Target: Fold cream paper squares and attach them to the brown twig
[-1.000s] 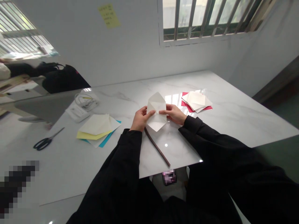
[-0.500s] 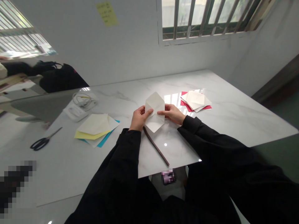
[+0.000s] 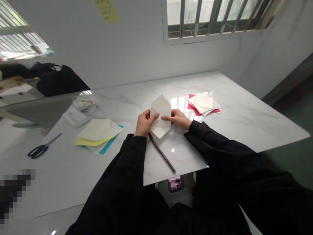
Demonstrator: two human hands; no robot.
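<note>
A white paper envelope [image 3: 161, 105], with pointed flaps at top and bottom, is held up over the table between both hands. My left hand [image 3: 144, 122] grips its left edge, thumb across the front. On the opposite edge my right hand [image 3: 178, 119] is closed, its thumb lying on the paper near the middle. The fingers behind the envelope are hidden. Below it, a thin brown stick [image 3: 162, 153] rests on the table, running from near my left wrist toward the front edge.
White marbled table [image 3: 244, 114]. Left: white, yellow and blue envelopes [image 3: 95, 130], black-handled scissors [image 3: 40, 150], a white cable [image 3: 84, 104] by a white box-like item [image 3: 76, 118]. Right: cream envelopes [image 3: 202, 103] over red ones. Behind: a wall with a yellow note [image 3: 107, 11] and barred window [image 3: 207, 18].
The view has shifted slightly, so everything sits a little further left and up. Both hands keep their hold on the envelope; my right thumb has slid slightly inward across the paper.
</note>
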